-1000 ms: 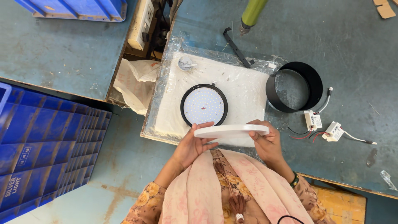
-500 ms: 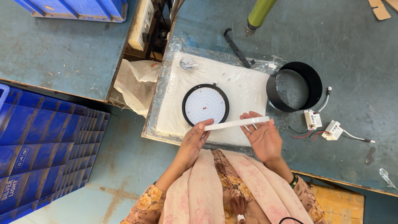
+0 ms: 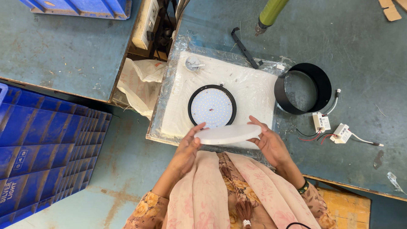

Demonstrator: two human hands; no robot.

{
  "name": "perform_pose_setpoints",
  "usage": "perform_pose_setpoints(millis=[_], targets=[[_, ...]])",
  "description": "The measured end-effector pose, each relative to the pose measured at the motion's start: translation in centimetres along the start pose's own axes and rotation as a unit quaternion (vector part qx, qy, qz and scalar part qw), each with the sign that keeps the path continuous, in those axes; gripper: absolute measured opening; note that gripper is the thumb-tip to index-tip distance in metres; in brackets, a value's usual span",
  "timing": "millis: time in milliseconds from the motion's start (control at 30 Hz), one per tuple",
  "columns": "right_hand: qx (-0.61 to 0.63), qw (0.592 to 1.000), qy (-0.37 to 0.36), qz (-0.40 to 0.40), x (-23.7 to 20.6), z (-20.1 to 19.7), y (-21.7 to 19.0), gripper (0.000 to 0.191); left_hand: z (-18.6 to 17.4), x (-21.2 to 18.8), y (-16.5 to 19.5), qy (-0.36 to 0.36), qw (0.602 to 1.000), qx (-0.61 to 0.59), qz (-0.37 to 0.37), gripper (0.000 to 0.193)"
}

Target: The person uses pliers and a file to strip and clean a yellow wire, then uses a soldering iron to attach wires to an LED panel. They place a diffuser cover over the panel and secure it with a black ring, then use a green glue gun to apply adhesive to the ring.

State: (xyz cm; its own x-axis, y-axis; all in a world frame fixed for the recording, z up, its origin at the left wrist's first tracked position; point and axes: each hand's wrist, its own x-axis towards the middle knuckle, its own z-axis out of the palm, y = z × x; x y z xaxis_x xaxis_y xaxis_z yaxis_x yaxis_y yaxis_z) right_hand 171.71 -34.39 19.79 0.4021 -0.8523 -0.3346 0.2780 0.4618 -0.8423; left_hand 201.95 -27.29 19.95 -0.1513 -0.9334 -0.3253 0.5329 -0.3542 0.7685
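**A light hold on a thin disc, right over the bare LEDs**

Our grip is at the rim only: the left hand [image 3: 186, 148] pinches the white disc [image 3: 227, 134] at its left edge with thumb and fingertips, and the right hand [image 3: 271, 144] steadies the right edge with its fingers spread along it. Neither hand wraps the disc, so the hold looks light to us. The disc hangs in the air, tilted, just in front of our chest and over the near edge of the white pad [image 3: 250, 91].

Just beyond it on the pad lies the LED plate [image 3: 212, 106], a round board of small dots in a black ring, face up. If the disc slips from such a thin pinch, we judge it could drop edge-first onto those dots and scratch or chip them. It could equally miss the pad and fall past the surface [image 3: 360, 63] to the floor. Fingertips on the broad face may also leave marks.

To the right stands the black housing [image 3: 303, 88], with two small drivers [image 3: 330, 127] and their loose wires beside it. A sweep of the right elbow could catch those wires and drag the parts. The plastic film under the pad is wrinkled, so the pad may shift if we lean on it. The green tool [image 3: 271, 12] and the black bracket [image 3: 243, 47] lie well apart.
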Motion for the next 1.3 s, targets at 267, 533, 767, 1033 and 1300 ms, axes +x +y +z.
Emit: perform_pose_setpoints(millis=[267, 533, 767, 1033, 1300], targets=[[-0.299, 0.943, -0.101, -0.105, 3.0, 1.5, -2.4, 0.114, -2.2, 2.0, 1.8, 0.032, 0.955, 0.246, 0.165, 0.110], [-0.460, 0.871, -0.139, -0.105, 5.6, 1.2, -5.3, 0.124, -3.9, 2.8, 0.4, 0.049, 0.914, 0.347, 0.205, 0.099], [-0.467, 0.864, -0.152, -0.113, 3.0, -0.2, 0.4, 0.122, -2.5, -0.8, -2.3, 0.063, 0.933, 0.340, 0.100, 0.088], [-0.425, 0.896, -0.107, -0.065, 1.1, -2.9, 1.8, 0.114, -0.9, -0.1, -0.8, 0.032, 0.918, 0.382, 0.103, 0.084], [-0.075, 0.992, -0.041, -0.094, -2.9, -5.9, -0.6, 0.133, -8.0, 9.9, 0.3, 0.076, 0.923, 0.312, 0.213, 0.044]])
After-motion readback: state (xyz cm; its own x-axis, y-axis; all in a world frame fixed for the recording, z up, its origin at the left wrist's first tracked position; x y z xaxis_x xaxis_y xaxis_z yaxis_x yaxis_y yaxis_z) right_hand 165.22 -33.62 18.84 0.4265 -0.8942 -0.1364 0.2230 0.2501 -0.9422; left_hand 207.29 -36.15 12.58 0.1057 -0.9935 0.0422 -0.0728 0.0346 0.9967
